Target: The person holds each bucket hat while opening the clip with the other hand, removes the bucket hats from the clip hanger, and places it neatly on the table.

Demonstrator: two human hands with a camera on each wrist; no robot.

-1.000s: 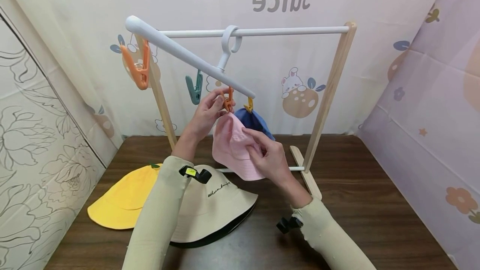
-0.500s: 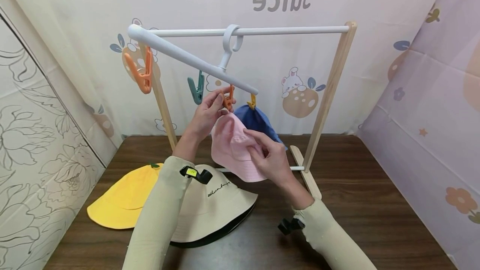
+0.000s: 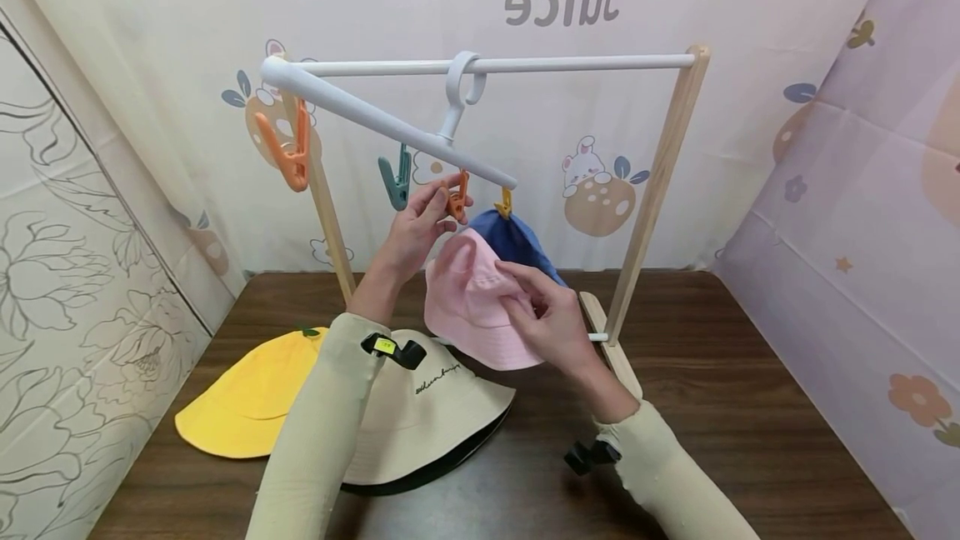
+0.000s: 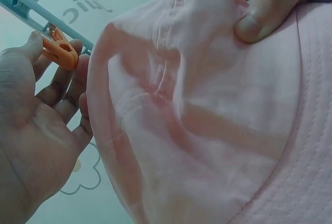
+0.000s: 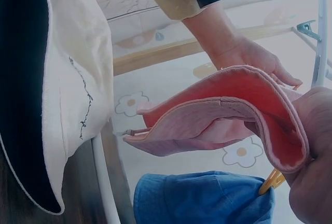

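My left hand (image 3: 420, 223) pinches the orange clip (image 3: 457, 198) that hangs from the white hanger (image 3: 390, 119). A pink bucket hat (image 3: 472, 298) is held up by my right hand (image 3: 551, 315), thumb on its outer side and fingers on the far side. The crown's top is just below and right of the clip. In the left wrist view, the right thumb (image 4: 254, 24) presses into the pink fabric, while the orange clip (image 4: 61, 52) is beside the hat's edge. From the right wrist, the hat's folded brim (image 5: 207, 105) faces the camera.
A blue hat (image 3: 517, 244) hangs from a yellow clip (image 3: 504, 202) behind the pink one. Green (image 3: 396, 177) and orange (image 3: 292, 148) clips hang farther left. A beige hat (image 3: 420, 415) and a yellow hat (image 3: 251, 394) lie on the table under a wooden-sided rack (image 3: 660, 182).
My right hand and the pink hat have shifted slightly right and down, away from the clip. The hanger has swung, its left end dropping. My left hand stays at the orange clip.
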